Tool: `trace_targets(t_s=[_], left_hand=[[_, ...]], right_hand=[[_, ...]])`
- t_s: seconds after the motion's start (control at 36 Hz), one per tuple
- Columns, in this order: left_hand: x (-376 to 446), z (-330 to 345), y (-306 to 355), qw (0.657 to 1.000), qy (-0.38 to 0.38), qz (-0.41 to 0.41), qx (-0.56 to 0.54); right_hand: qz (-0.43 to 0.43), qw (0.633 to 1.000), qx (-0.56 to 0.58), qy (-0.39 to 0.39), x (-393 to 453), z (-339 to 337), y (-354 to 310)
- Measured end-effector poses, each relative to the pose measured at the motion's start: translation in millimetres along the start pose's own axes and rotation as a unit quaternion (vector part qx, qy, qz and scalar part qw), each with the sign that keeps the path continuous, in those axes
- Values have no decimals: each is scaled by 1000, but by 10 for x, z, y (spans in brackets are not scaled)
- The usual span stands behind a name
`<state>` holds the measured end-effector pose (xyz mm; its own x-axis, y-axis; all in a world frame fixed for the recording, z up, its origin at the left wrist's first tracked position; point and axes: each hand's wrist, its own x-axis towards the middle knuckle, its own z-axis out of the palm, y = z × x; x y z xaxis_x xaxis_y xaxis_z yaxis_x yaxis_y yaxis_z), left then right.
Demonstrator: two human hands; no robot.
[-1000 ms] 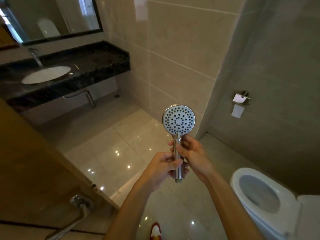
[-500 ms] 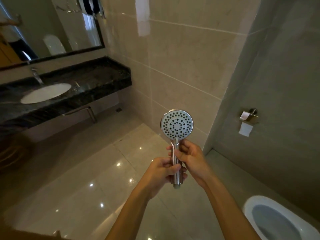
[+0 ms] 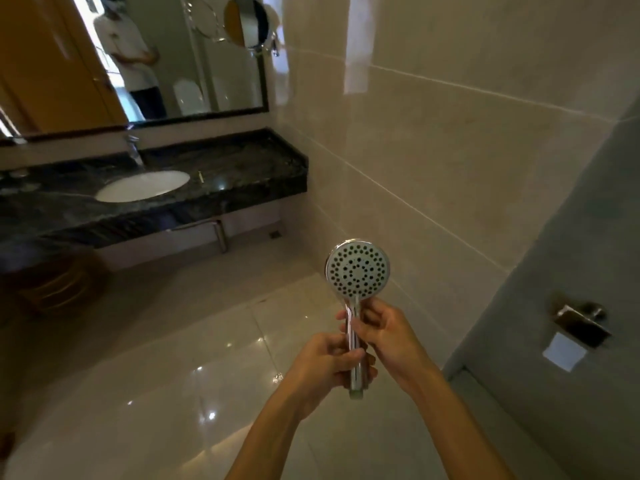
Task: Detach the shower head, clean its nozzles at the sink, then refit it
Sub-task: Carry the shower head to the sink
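A chrome shower head [image 3: 357, 270] with a round pale face full of dark nozzle holes stands upright in front of me, no hose on it. My left hand [image 3: 325, 365] is wrapped around the lower part of its handle. My right hand [image 3: 384, 332] grips the handle higher up, just under the round face. The white oval sink [image 3: 142, 185] with a chrome tap [image 3: 133, 148] sits in a black stone counter [image 3: 242, 168] at the far left, well away from my hands.
A large mirror [image 3: 156, 64] hangs above the counter and reflects a person. A round swivel mirror [image 3: 246, 22] sticks out from the tiled wall. A toilet paper holder [image 3: 580, 323] is on the grey wall at right. Glossy floor tiles [image 3: 156, 358] lie between me and the sink.
The view has swung up and to the left: the toilet has left the frame and the sink and mirror have come nearer. Both hands keep the same hold on the shower head.
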<state>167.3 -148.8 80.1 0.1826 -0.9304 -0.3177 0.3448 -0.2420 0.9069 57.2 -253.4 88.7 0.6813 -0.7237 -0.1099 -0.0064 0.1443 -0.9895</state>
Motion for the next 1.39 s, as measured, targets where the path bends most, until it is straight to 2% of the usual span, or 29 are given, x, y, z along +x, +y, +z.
trace_targets(t_s=[0.19, 0.53, 0.78, 1.39], left_hand=[[410, -437, 167, 998, 58, 5, -34], [1125, -1857, 747, 987, 147, 54, -47], [1581, -3055, 1340, 978, 185, 70, -66], [2666, -5462, 2357, 955, 264, 110, -72]], right_hand=[[11, 997, -8, -71, 802, 207, 7], [0, 988, -11, -153, 2439, 1241, -7], [8, 983, -13, -182, 3646, 2128, -140], [13, 965, -15, -261, 6210, 3915, -198]])
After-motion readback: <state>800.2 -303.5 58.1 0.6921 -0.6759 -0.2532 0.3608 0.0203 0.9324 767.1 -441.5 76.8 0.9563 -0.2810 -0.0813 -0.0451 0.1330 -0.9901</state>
